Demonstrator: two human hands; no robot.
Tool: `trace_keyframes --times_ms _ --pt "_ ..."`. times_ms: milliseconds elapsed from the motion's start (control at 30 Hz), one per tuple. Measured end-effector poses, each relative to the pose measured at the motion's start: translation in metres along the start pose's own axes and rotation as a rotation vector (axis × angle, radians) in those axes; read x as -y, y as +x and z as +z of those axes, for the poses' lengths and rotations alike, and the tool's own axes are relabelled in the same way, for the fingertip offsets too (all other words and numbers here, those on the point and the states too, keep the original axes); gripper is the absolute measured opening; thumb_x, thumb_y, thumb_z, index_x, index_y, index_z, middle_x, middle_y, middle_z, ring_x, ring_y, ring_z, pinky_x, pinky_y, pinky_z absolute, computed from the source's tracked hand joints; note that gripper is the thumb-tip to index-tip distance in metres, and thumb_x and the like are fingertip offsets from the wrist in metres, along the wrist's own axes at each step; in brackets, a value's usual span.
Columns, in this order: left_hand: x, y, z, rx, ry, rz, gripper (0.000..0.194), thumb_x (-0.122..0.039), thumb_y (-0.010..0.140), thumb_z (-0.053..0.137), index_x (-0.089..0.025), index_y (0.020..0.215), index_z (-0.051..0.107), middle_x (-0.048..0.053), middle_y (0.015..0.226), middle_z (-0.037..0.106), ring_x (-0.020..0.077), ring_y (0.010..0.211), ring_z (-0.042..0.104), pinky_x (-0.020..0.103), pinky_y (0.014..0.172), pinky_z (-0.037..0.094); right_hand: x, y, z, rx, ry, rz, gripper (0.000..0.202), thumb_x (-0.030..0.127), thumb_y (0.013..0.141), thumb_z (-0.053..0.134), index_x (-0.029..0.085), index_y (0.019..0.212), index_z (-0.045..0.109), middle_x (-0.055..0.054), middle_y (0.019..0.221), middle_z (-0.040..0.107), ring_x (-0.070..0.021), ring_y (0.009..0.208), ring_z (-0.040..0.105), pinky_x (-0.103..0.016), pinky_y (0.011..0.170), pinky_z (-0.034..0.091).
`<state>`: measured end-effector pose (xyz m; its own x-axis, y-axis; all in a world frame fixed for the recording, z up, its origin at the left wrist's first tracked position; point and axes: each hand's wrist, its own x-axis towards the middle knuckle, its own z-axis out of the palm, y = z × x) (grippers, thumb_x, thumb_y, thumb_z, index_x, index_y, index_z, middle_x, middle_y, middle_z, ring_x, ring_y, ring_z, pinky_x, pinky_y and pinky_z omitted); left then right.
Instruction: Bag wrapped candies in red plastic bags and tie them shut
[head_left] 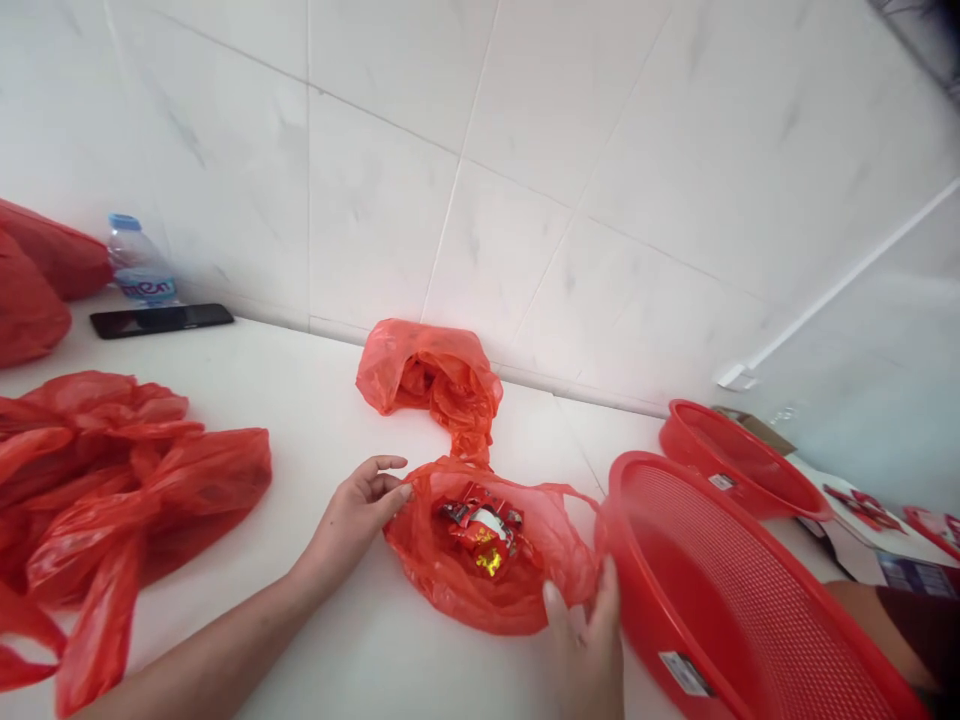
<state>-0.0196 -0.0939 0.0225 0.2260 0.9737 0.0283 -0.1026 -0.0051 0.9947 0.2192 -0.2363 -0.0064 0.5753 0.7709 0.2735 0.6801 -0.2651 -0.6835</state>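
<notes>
Red plastic bag (480, 605), one: mouth open, on the white worktop (315, 640) between both hands; I count crumpled wrapped packets (487, 535) inside, red and gold. Left hand (394, 478): thumb against the rim, grip unclear to me. Right hand (581, 615): rim held between thumb and fingers. Bunched bag (431, 355), just behind. Perforated basket (720, 540), red, right; second basket (694, 460), beyond. Tiled wall (375, 180), white. Phone (161, 320), black. Bottle (142, 260): label ending "en". Basket stickers (686, 673): illegible to me.
</notes>
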Motion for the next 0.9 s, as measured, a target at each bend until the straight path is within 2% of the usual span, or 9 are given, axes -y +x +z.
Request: trace_keyframes --times_ms 67,133,233,300,400,467,667,800,900 --pt "-0.011 0.001 0.0 -0.009 -0.021 0.003 0.04 -0.039 0.078 0.063 -0.019 0.109 0.049 -0.001 0.072 0.059 0.0146 0.066 0.056 0.025 0.055 0.045 0.024 0.024 -0.003 -0.029 0.068 0.047 0.075 0.047 0.085 0.045 0.015 0.146 0.013 -0.016 0.139 0.041 -0.0275 0.124 0.046 -0.035 0.092 0.045" --pt "-0.026 0.004 0.002 -0.013 -0.068 0.024 0.041 -0.036 0.077 0.064 -0.02 0.111 0.049 0.0 0.078 0.061 0.0153 0.069 0.058 0.026 0.057 0.047 0.046 0.049 -0.009 0.053 0.184 0.054 0.056 0.047 0.082 0.05 0.015 0.127 0.045 -0.01 0.103 0.063 -0.0255 0.095 0.061 -0.033 0.076 0.049" --pt "-0.057 0.012 0.004 -0.011 -0.117 0.109 0.044 -0.029 0.075 0.067 -0.02 0.114 0.049 0.0 0.083 0.061 0.0129 0.067 0.058 0.027 0.06 0.048 0.076 0.08 -0.024 0.165 0.395 -0.004 0.033 0.049 0.08 0.053 0.017 0.079 0.06 0.001 0.063 0.056 -0.0158 0.059 0.052 -0.026 0.054 0.04" --pt "-0.082 0.015 0.004 -0.005 -0.119 0.211 0.048 -0.024 0.073 0.068 -0.021 0.117 0.047 0.001 0.092 0.061 0.0123 0.071 0.059 0.026 0.063 0.049 0.095 0.094 -0.037 0.005 0.564 -0.07 0.03 0.047 0.078 0.058 0.018 0.072 0.059 0.002 0.064 0.056 -0.0134 0.06 0.051 -0.025 0.057 0.039" --pt "-0.12 0.012 0.001 -0.006 -0.108 0.398 0.055 -0.019 0.074 0.067 -0.024 0.123 0.043 0.004 0.11 0.06 0.0136 0.083 0.061 0.028 0.07 0.051 0.116 0.109 -0.059 -0.391 0.879 -0.174 0.02 0.039 0.077 0.064 0.019 0.076 0.062 0.001 0.074 0.061 -0.0132 0.071 0.056 -0.028 0.07 0.043" --pt "-0.139 0.007 -0.003 -0.034 -0.084 0.481 0.053 -0.017 0.076 0.065 -0.026 0.123 0.042 0.004 0.112 0.06 0.0134 0.084 0.062 0.028 0.071 0.052 0.121 0.117 -0.068 -0.48 1.078 -0.216 0.016 0.034 0.077 0.065 0.019 0.076 0.063 0.002 0.075 0.06 -0.0125 0.073 0.057 -0.029 0.072 0.045" --pt "-0.154 -0.003 -0.016 -0.137 0.133 0.563 0.034 -0.02 0.08 0.06 -0.026 0.112 0.052 0.001 0.092 0.068 0.0159 0.082 0.063 0.029 0.072 0.05 0.115 0.128 -0.062 -0.293 1.257 -0.052 0.015 0.033 0.073 0.071 0.022 0.082 0.068 0.0 0.097 0.064 -0.0156 0.097 0.058 -0.035 0.087 0.045" --pt "-0.152 -0.004 -0.017 -0.365 0.639 0.67 0.029 -0.015 0.079 0.053 -0.026 0.105 0.059 0.001 0.088 0.068 0.0166 0.078 0.06 0.028 0.069 0.045 0.12 0.129 -0.053 -0.122 1.307 -0.048 0.022 0.034 0.073 0.071 0.022 0.092 0.068 -0.004 0.108 0.064 -0.0199 0.11 0.055 -0.035 0.092 0.044" --pt "-0.155 -0.008 -0.01 -0.476 0.875 0.681 0.032 -0.017 0.079 0.05 -0.028 0.107 0.059 0.0 0.086 0.066 0.0148 0.065 0.055 0.027 0.061 0.04 0.129 0.131 -0.05 0.041 1.397 -0.012 0.028 0.036 0.075 0.07 0.025 0.1 0.065 -0.004 0.104 0.065 -0.0201 0.105 0.059 -0.033 0.083 0.049"
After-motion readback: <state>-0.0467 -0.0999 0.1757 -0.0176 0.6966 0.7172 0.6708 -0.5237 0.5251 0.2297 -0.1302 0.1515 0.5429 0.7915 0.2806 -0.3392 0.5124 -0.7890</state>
